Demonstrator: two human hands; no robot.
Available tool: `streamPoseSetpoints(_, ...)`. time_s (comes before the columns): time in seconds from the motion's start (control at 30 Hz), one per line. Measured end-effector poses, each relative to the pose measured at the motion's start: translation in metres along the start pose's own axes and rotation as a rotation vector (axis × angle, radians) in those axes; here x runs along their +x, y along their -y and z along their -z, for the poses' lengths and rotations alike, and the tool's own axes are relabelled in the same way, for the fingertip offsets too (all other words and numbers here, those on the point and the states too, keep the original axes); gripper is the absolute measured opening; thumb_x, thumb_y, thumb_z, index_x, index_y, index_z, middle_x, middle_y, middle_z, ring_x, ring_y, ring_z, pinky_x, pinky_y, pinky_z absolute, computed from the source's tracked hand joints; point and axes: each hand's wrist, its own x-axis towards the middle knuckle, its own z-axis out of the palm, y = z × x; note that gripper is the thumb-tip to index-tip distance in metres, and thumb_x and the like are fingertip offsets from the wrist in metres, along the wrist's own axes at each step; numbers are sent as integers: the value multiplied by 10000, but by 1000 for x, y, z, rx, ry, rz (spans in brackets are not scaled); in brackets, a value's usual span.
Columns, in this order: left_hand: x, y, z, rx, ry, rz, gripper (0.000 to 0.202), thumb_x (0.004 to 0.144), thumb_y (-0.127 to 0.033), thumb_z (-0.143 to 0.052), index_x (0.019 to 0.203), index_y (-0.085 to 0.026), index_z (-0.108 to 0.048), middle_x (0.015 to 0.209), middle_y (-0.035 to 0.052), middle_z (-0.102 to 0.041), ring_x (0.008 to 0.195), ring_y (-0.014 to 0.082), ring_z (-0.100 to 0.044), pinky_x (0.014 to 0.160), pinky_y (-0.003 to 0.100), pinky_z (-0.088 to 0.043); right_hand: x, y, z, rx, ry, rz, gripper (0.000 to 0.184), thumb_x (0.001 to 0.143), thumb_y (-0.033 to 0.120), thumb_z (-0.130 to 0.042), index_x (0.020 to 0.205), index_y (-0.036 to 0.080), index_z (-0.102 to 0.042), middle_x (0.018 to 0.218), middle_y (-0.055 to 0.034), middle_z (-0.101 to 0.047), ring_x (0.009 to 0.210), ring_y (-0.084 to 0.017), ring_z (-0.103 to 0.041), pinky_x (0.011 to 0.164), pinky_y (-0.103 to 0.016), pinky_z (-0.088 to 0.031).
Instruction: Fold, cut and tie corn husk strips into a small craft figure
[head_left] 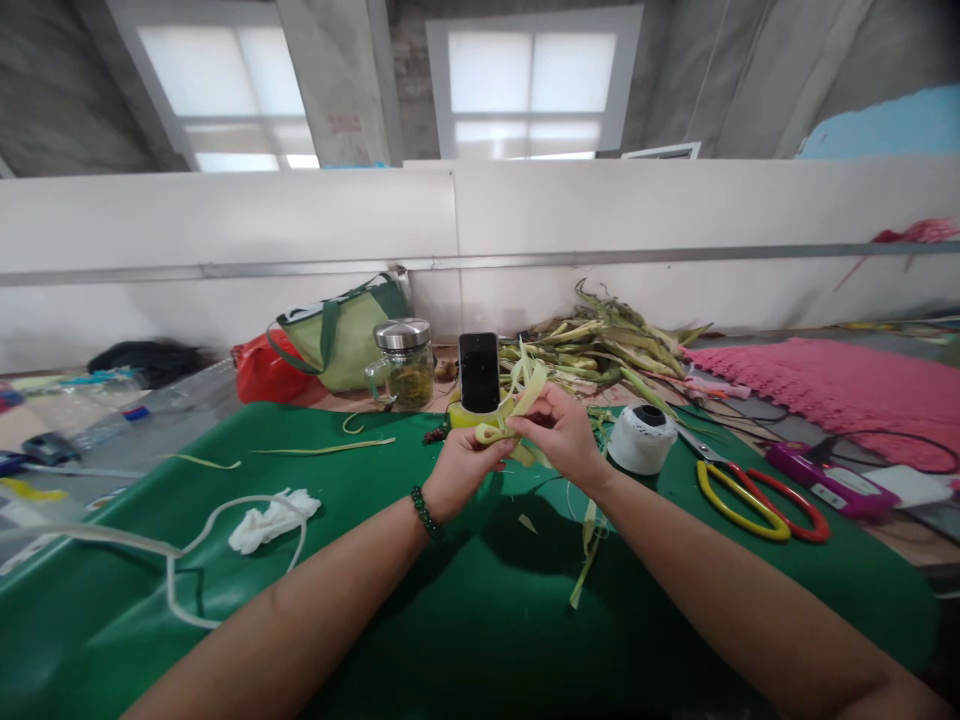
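Pale green strips of plant leaf (530, 391), looped and folded together, are pinched between my two hands above the green mat (420, 620). My left hand (465, 468) grips the lower left loop, its thumb and fingers pressed together. From the right, my right hand (559, 432) closes thumb and fingertips on the same strips, close to the left fingertips. Just behind them a black phone (479, 372) stands upright in a yellow holder. A cone of white thread (641, 440) stands to the right of my right hand.
Large scissors with yellow and red handles (757, 500) lie at right, near a purple device (829, 480). Behind are a heap of leaves (615, 335), a lidded glass jar (405, 365) and a green bag (349, 335). A white cable (171, 575) and crumpled tissue (274, 520) lie left.
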Motion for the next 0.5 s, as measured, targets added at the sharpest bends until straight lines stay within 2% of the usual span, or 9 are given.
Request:
streamPoseSetpoints(0.3,-1,0,2,29,57,12,260,547,-343,-799,685,-139,-717,665,37,-697,639,150,-628,563,230,-476,4,-4,2,207,19,-148,276,618,289,-728,785,180,-537,658,14,-660,576,-116,-584,556,-244,-469)
streamPoseSetpoints(0.4,-1,-1,1,29,58,16,245,558,-346,-794,663,-141,-711,639,32,-689,630,152,-629,566,235,-479,4,-3,2,218,19,-152,277,623,312,-724,779,186,-533,641,24,-648,544,-104,-561,523,-232,-458)
streamPoseSetpoints(0.5,0,-3,2,1,65,49,256,555,-362,-798,641,-142,-702,635,32,-688,624,150,-632,571,236,-483,7,-3,7,148,17,-147,278,667,401,-700,726,184,-537,554,36,-602,470,-90,-511,475,-223,-430)
